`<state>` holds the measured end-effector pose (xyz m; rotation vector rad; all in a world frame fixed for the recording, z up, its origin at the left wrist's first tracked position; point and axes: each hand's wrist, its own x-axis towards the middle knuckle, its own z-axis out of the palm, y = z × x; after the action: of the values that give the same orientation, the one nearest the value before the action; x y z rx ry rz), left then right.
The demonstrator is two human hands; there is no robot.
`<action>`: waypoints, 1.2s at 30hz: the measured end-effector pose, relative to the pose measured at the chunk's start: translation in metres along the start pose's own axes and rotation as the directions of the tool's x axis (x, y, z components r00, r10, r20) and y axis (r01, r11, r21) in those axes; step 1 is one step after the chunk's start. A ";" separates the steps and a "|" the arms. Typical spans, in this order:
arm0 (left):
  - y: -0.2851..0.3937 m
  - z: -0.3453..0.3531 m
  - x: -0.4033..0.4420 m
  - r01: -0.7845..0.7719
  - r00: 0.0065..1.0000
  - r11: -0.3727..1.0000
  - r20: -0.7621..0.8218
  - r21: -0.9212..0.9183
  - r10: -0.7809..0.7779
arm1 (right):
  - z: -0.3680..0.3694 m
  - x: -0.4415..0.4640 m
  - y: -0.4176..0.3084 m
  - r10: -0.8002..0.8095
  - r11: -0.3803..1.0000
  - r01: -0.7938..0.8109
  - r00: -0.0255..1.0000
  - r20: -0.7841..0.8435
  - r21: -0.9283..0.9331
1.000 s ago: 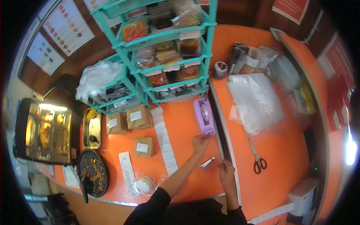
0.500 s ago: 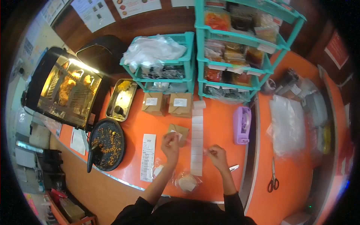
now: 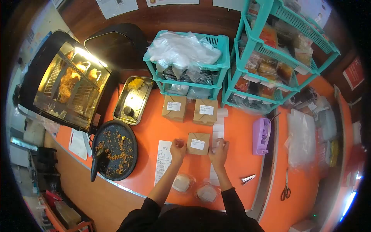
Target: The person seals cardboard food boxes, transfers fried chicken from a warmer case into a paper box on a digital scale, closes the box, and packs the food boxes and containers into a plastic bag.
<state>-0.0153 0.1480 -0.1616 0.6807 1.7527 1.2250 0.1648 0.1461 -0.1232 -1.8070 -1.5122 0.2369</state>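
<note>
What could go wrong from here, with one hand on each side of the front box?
Pressing too hard, the left hand or right hand might dent the brown box. The right sleeve might nudge the nearer wrapped package near the front edge of the counter. The left forearm could drag the receipt lying beside it.

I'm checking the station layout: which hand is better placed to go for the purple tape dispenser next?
Probably the right hand: it is at the side of the nearest brown box facing the purple tape dispenser, while the left hand is across the box.
</note>
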 end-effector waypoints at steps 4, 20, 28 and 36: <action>-0.007 -0.003 -0.008 -0.182 0.978 0.976 0.125 0.116 0.168 | 0.002 -0.017 0.002 0.042 0.960 -0.084 0.987 0.158 0.267; 0.152 0.061 0.015 -0.464 0.843 0.860 0.195 -0.212 0.502 | -0.021 0.109 -0.080 0.046 0.864 -0.035 0.999 -0.010 0.502; 0.125 0.067 0.027 -0.321 0.922 0.938 0.181 -0.134 0.342 | -0.044 0.087 -0.071 0.066 0.912 -0.032 0.995 -0.069 0.409; 0.081 0.020 -0.083 -0.307 0.827 0.946 0.461 -0.108 0.321 | -0.159 -0.241 0.021 0.605 0.796 -0.475 0.654 -0.455 0.376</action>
<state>0.0384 0.1200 -0.0605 1.1806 1.2399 1.1684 0.2043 -0.1399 -0.1018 -1.8808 -0.4772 0.1371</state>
